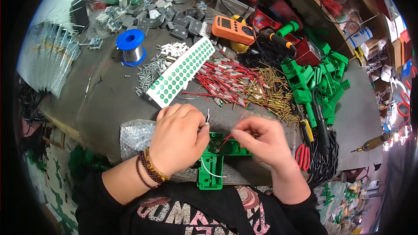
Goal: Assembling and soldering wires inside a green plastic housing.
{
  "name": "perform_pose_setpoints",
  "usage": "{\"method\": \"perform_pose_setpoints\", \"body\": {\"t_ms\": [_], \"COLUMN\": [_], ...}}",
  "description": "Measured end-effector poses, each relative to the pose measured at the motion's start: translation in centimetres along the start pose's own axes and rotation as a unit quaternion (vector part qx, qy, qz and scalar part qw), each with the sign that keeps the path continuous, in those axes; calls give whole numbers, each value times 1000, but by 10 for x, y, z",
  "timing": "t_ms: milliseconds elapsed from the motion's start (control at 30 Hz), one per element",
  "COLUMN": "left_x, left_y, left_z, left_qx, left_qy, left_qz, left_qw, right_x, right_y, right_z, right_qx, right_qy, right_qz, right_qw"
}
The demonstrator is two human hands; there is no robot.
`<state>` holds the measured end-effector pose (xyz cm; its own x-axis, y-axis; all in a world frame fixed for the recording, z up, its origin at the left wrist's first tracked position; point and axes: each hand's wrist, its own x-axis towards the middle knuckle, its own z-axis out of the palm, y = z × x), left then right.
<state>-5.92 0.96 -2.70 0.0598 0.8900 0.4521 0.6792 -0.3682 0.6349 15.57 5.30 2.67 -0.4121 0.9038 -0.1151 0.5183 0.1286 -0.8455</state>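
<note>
Near the table's front edge lies a green plastic housing half, shaped like a pistol grip, open side up. A white wire curves out of it over the grip part. My left hand is closed above its left side, thumb and forefinger pinching a thin wire whose bare, silvery end sticks up. Over the right side, my right hand is slightly blurred, its thumb and forefinger pinched on a thin red wire that runs down into the housing. The inside of the housing is partly hidden by both hands.
Ahead lie a sheet of round green stickers, red wires, brass-coloured pins and screws. A solder spool and orange multimeter stand behind. Green housings, pliers and bubble wrap flank my hands.
</note>
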Motion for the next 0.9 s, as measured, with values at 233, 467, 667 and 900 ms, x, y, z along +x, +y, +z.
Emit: {"method": "perform_pose_setpoints", "body": {"t_ms": [233, 467, 667, 900], "left_x": [-26, -26, -10, -7], "left_y": [25, 18, 28, 24], "left_z": [-30, -21, -21, -21], "left_qx": [79, -63, -19, -66], "left_qy": [-100, -88, -172, -186], "left_qz": [256, 223, 236, 213], "left_qw": [958, 969, 956, 957], "right_x": [-47, -61, -52, -52], "right_y": [16, 18, 5, 25], "right_z": [-10, 4, 10, 15], "right_qx": [-81, -277, -267, -215], "right_qy": [88, 40, 60, 113], "right_qz": [-199, -401, -464, -387], "right_qw": [973, 872, 842, 889]}}
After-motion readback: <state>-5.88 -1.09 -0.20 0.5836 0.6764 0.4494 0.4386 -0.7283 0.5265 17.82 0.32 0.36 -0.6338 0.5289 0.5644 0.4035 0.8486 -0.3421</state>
